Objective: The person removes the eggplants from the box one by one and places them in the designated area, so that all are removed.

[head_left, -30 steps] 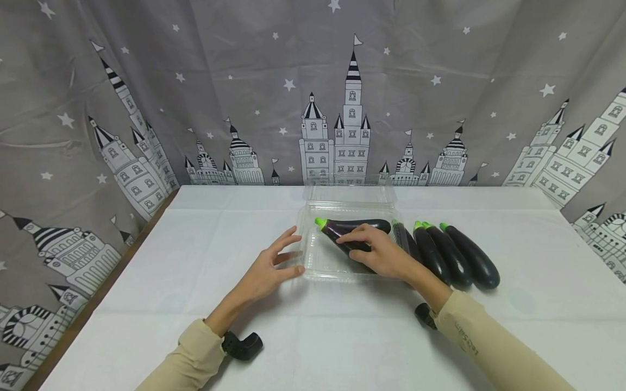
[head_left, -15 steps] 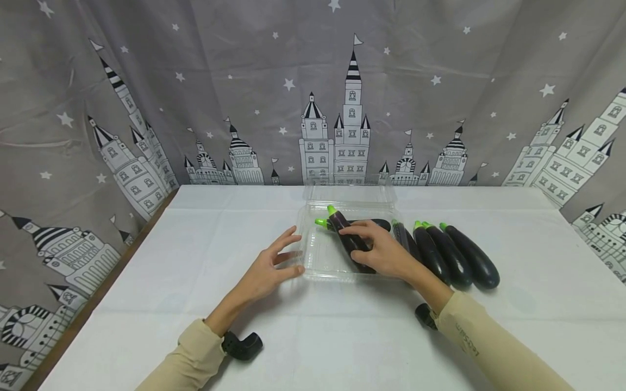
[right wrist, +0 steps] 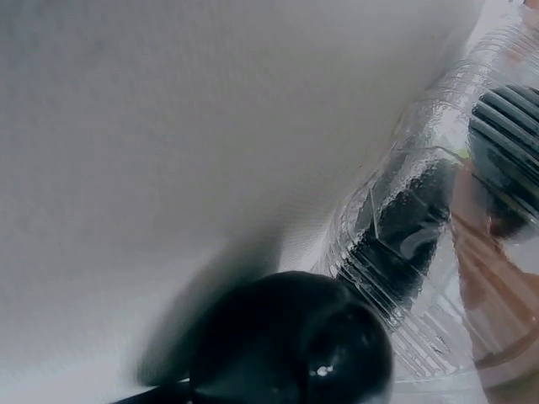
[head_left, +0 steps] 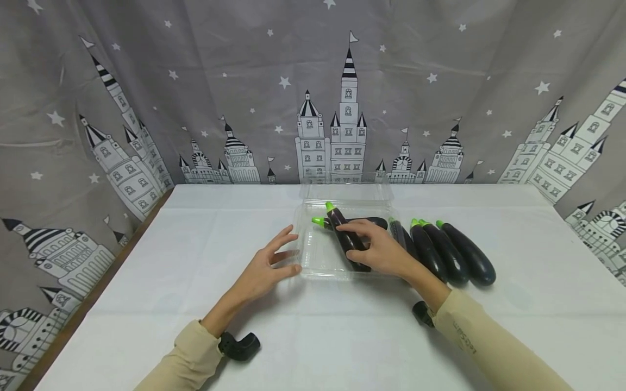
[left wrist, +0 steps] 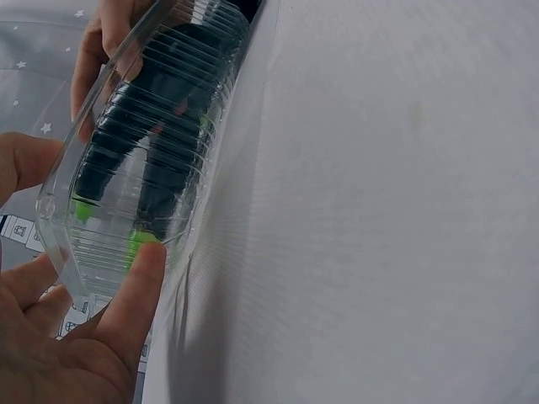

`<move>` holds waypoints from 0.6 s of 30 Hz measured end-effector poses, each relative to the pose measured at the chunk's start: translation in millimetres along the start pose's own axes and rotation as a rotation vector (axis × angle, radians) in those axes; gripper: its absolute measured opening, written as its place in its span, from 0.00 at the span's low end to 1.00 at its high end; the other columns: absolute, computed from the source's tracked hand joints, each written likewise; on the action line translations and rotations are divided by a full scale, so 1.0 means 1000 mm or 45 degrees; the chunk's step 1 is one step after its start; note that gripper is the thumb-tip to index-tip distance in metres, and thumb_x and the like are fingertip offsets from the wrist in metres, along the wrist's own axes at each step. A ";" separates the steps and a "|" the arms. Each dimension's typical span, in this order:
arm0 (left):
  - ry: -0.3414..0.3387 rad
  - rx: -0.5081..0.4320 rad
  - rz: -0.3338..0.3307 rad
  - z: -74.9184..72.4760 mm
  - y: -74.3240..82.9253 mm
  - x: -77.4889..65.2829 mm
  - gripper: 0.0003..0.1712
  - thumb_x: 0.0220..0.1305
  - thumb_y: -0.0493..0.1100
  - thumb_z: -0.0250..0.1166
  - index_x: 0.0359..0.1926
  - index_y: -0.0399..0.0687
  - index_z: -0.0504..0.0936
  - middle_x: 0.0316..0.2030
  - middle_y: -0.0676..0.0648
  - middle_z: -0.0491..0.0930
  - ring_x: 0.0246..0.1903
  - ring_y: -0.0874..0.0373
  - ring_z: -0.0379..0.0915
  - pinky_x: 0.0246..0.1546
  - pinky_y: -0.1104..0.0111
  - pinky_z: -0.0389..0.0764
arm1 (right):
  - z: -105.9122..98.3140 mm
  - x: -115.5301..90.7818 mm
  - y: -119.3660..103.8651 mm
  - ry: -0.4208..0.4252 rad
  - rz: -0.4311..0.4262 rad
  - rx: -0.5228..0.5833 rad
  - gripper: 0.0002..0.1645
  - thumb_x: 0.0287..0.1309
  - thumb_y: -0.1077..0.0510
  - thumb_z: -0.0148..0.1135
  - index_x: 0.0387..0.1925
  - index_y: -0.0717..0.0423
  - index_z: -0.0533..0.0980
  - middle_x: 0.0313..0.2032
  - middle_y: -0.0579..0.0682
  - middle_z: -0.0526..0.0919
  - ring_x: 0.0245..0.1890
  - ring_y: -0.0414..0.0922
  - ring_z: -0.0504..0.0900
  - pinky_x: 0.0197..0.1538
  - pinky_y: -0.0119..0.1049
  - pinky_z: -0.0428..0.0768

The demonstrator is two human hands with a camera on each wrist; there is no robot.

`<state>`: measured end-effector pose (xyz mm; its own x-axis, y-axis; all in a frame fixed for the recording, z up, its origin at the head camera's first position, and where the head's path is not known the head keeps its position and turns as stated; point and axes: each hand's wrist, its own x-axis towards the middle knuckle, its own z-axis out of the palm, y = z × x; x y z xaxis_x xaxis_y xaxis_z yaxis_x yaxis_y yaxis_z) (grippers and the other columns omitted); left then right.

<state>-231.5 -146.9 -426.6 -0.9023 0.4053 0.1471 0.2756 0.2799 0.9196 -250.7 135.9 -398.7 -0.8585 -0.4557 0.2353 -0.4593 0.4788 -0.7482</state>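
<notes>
My right hand [head_left: 380, 251] grips a dark purple eggplant [head_left: 345, 245] inside the open clear plastic clamshell box [head_left: 313, 252], thumb on the near side and fingers over the top. Its green stem points to the back and crosses over a second eggplant [head_left: 379, 222], which lies sideways along the back of the box. At the box's left wall, my left hand [head_left: 261, 274] has its fingers spread. In the left wrist view, its thumb and fingertips [left wrist: 150, 265] rest around the ribbed corner, and two green stem ends show through the plastic.
Several loose eggplants [head_left: 447, 255] lie side by side just right of the box, stems toward the back. The box's lid [head_left: 344, 191] is folded back near the castle-print curtain [head_left: 244, 70]. White cloth [head_left: 195, 239] covers the table.
The eggplant in my right hand has swung its stem end back and to the right, now crossing the other one more steeply. My left hand stays at the box's side.
</notes>
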 end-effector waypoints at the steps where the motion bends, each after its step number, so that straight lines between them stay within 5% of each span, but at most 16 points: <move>1: 0.000 -0.001 0.000 0.000 0.000 0.000 0.40 0.61 0.39 0.68 0.72 0.36 0.62 0.77 0.47 0.46 0.64 0.34 0.64 0.62 0.45 0.67 | 0.000 0.000 0.000 0.000 -0.002 0.002 0.32 0.51 0.64 0.67 0.61 0.55 0.76 0.60 0.54 0.75 0.55 0.53 0.75 0.58 0.51 0.75; 18: 0.000 0.006 -0.005 -0.001 0.002 -0.001 0.40 0.61 0.39 0.67 0.72 0.36 0.62 0.77 0.47 0.46 0.64 0.34 0.64 0.62 0.45 0.67 | -0.004 -0.003 -0.005 0.164 0.100 0.107 0.32 0.56 0.59 0.69 0.64 0.50 0.75 0.60 0.55 0.74 0.56 0.60 0.77 0.57 0.54 0.76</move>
<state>-230.1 -147.3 -424.6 -0.9035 0.4038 0.1436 0.2737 0.2855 0.9185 -246.8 138.1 -392.8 -0.9154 -0.3172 0.2476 -0.3737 0.4420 -0.8155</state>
